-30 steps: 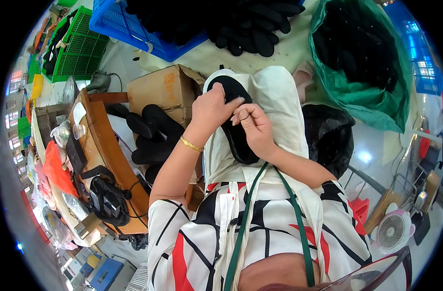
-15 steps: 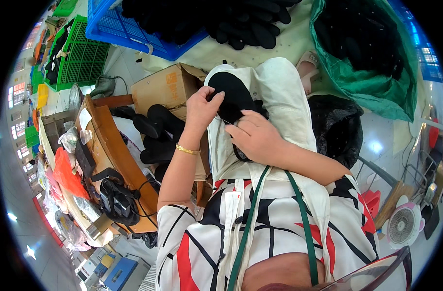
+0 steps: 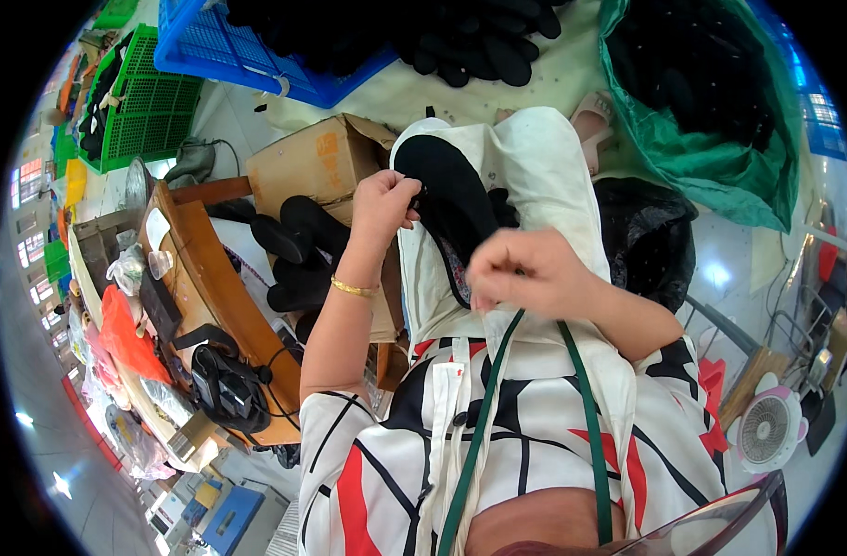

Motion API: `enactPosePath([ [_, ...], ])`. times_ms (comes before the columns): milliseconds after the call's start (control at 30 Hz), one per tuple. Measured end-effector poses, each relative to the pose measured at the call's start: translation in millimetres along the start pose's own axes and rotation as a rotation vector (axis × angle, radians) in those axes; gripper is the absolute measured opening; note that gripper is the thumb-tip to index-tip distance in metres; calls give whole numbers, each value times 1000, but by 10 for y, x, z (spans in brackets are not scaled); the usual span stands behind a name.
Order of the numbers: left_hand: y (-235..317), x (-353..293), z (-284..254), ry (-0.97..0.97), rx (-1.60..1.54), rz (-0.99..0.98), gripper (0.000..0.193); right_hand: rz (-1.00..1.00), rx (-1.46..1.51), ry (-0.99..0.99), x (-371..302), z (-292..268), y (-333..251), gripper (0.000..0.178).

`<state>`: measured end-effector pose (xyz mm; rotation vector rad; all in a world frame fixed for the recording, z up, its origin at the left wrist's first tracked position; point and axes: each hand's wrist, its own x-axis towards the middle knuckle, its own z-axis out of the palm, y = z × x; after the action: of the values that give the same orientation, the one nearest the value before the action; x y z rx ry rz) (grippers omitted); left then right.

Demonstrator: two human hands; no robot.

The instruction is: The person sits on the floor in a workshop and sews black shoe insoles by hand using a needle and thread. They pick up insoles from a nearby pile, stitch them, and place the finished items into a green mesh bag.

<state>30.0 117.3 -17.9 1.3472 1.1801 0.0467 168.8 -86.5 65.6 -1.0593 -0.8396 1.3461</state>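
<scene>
A black cloth shoe (image 3: 451,190) with a patterned lining lies lengthwise over the pale apron (image 3: 558,185) on my lap. At its left edge, my left hand (image 3: 383,206) is closed, thumb and fingers pinching a dark bit of the shoe's rim. My right hand (image 3: 534,273) is over the shoe's near end, fingers curled together and slightly blurred by motion. Anything between those fingers is too small or too hidden to name. A small black piece (image 3: 503,208) shows just right of the shoe.
Several black shoes (image 3: 303,236) are piled left of my lap beside a cardboard box (image 3: 317,162). Ahead are a blue crate (image 3: 238,69) and a green sack (image 3: 701,185) of black pieces. A black bag (image 3: 646,241) stands right, a wooden table (image 3: 229,296) left.
My right hand has drawn back from the middle of the shoe toward my body and right. My left hand has slid slightly down and left, off the shoe's upper face to its edge.
</scene>
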Motion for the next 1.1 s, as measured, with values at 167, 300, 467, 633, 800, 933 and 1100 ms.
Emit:
enactPosePath([
  [167, 24, -115, 62, 102, 132, 109, 25, 166, -255, 183, 462, -89, 326, 13],
  [300, 51, -188, 79, 150, 173, 159, 24, 213, -408, 220, 657, -114, 461, 13],
  [467, -55, -205, 149, 191, -93, 207, 18, 151, -667, 235, 778, -170, 658, 15],
  [633, -164, -171, 180, 188, -240, 196, 18, 114, -722, 239, 796, -179, 741, 13],
  [800, -188, -161, 196, 200, -245, 183, 19, 103, -763, 225, 810, -187, 790, 13],
  [933, -211, -143, 199, 196, -252, 186, 18, 97, -795, 222, 820, -189, 825, 13],
  [1100, -174, -127, 176, 171, -213, 131, 17, 60, -859, 206, 840, -198, 884, 13],
])
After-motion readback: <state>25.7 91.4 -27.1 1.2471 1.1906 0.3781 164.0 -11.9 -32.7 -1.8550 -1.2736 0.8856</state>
